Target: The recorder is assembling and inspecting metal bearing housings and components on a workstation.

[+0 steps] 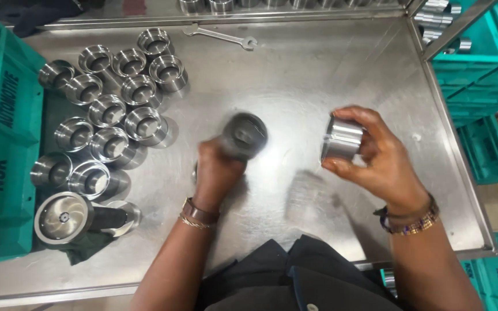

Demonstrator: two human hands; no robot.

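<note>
Far to the left of the left hand (pixel 217 167), a green crate (pixel 1 144) is cut off by the frame edge. Between it and that hand, a cluster of shiny steel cups (pixel 110 98) stands mouth-up on the steel table (pixel 318 75); nearer the person, a round steel disc tool (pixel 63 217) lies on a dark cloth, its far end hidden.

The left hand is closed around a dark round part (pixel 244 135), held just above the table. Both are blurred, so the part's shape and how the fingers sit on it cannot be made out.

Well beyond this hand, a spanner (pixel 220 36) lies near the table's far edge.

The right hand (pixel 376 155) grips a steel cylinder (pixel 341 139) on its side, clear of the table, thumb below and fingers curled over the top; its far end is covered by the palm.

Right of that hand, green bins (pixel 479 69) holding more metal parts are cut off by the frame.
</note>
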